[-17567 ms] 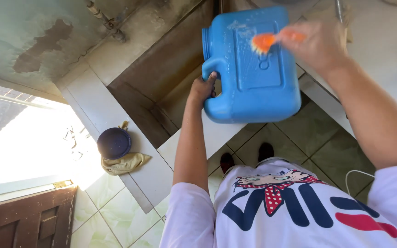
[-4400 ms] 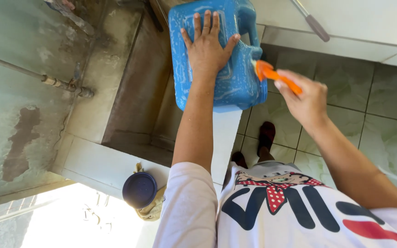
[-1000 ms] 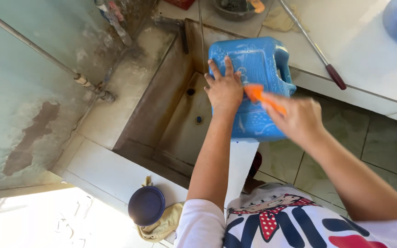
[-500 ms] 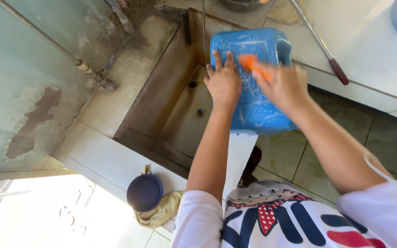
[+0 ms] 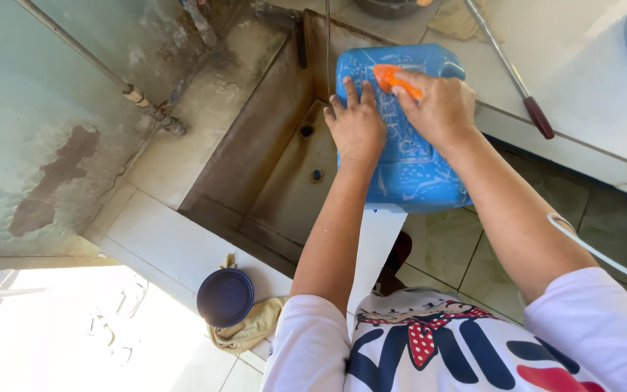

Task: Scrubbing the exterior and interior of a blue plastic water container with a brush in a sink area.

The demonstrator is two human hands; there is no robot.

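On the left there is a stained wall with a thin pipe (image 5: 146, 101) running across it, and below it the tiled ledge (image 5: 175, 243) of a wash basin. On the near part of this ledge sits a dark blue round lid (image 5: 225, 297) on top of a crumpled yellowish cloth (image 5: 250, 328). The basin (image 5: 284, 181) itself is brownish and looks dry around its drain.

In the middle, the blue plastic jerrycan (image 5: 408, 156) rests on the right edge of the basin, lying with a broad side up. The left hand (image 5: 357, 127) lies flat on this side, fingers spread and a little bent — it presses the can down and grips nothing. The right hand (image 5: 440, 109) is closed around an orange brush (image 5: 393, 78), whose head touches the far part of the same face.

As a judgement, the scrubbing is in the middle: white soap streaks cover much of the upper side, mostly near the hands and along the near edge, so this face is well worked, but the foam is not rinsed off, and the other sides cannot be seen. The plastic looks wet and a bit scuffed.

On the right, a light counter (image 5: 589, 109) carries a long stick with a dark red handle (image 5: 520, 87) — well apart from the hands.
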